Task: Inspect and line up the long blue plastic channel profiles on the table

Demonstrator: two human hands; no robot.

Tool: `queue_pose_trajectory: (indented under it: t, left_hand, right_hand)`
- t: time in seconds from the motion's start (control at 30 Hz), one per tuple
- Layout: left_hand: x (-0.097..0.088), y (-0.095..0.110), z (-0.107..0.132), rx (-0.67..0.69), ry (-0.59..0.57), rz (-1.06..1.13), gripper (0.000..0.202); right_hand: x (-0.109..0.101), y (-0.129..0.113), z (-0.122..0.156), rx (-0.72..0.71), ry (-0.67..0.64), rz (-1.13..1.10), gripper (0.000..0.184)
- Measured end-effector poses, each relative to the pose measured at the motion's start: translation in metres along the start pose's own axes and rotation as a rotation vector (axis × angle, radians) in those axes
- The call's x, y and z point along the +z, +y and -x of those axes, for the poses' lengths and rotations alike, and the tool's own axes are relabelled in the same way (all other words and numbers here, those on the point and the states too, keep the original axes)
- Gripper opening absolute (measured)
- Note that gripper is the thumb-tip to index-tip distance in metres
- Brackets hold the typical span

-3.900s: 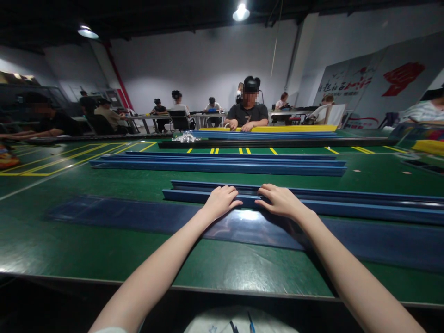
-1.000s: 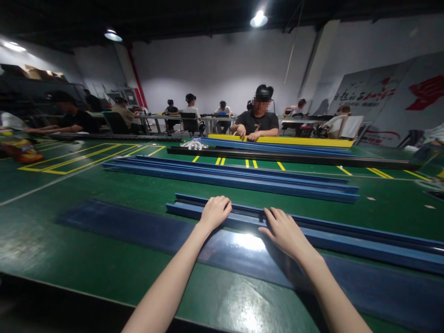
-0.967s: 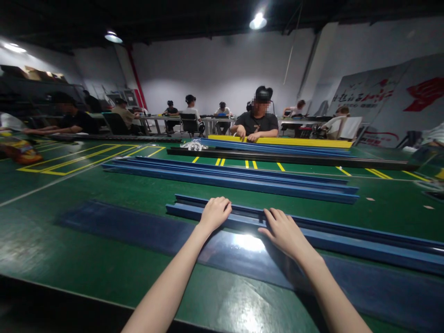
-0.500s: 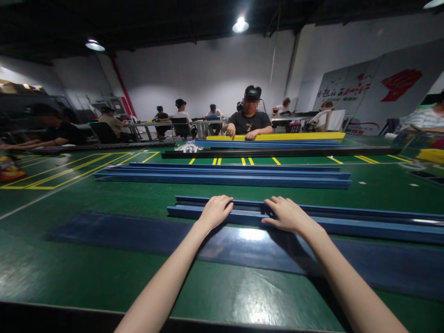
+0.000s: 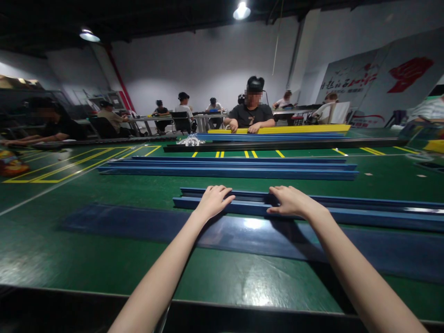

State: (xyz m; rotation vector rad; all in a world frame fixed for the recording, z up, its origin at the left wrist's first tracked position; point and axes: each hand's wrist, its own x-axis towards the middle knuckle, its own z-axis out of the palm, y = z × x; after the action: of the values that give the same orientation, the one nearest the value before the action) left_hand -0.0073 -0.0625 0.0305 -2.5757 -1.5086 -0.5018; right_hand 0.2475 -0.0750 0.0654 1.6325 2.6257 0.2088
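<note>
A long blue U-shaped channel (image 5: pixel 250 209) lies across the table before me, its open side up and its right end running out of view. My left hand (image 5: pixel 215 201) is curled over it near its left end, fingers on the far wall and the thumb pointing right. My right hand (image 5: pixel 293 201) grips it farther right, fingertips at the far wall and thumb by the near wall. A flat dark-blue strip (image 5: pixel 138 223), shiny in the middle, lies on the table between the channel and me, under my forearms.
Several blue channels (image 5: pixel 229 172) lie parallel farther back on the green table (image 5: pixel 104 263). Beyond them are a black rail (image 5: pixel 277 146), clear plastic wrap (image 5: pixel 190 140) and a yellow rail (image 5: pixel 305 130) held by a co-worker (image 5: pixel 255 113) opposite. Other people sit behind.
The view has tilted down a little, so everything sits higher in the picture. Both hands stay on the channel, with the gap between them slightly wider.
</note>
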Motion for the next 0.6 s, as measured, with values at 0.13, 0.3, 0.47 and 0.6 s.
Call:
queue_pose_trajectory:
  t: [0.13,0.3,0.47,0.6]
  left_hand:
    - [-0.001,-0.008,0.005,0.012,0.078,-0.004,0.037]
    - [-0.005,-0.017,0.011,0.074,0.113,-0.041,0.035]
    - [-0.002,-0.022,0.017,0.177,0.066,-0.082,0.038]
    - [-0.002,-0.024,0.019,0.166,0.099,-0.088,0.036]
  right_hand:
    - [0.001,-0.017,-0.010,-0.069,0.034,-0.024,0.047]
    - [-0.001,-0.041,-0.024,-0.206,0.080,-0.088,0.054]
    - [-0.002,-0.050,-0.033,-0.162,0.044,-0.083,0.052]
    - [0.005,-0.046,-0.037,-0.142,0.069,-0.099,0.054]
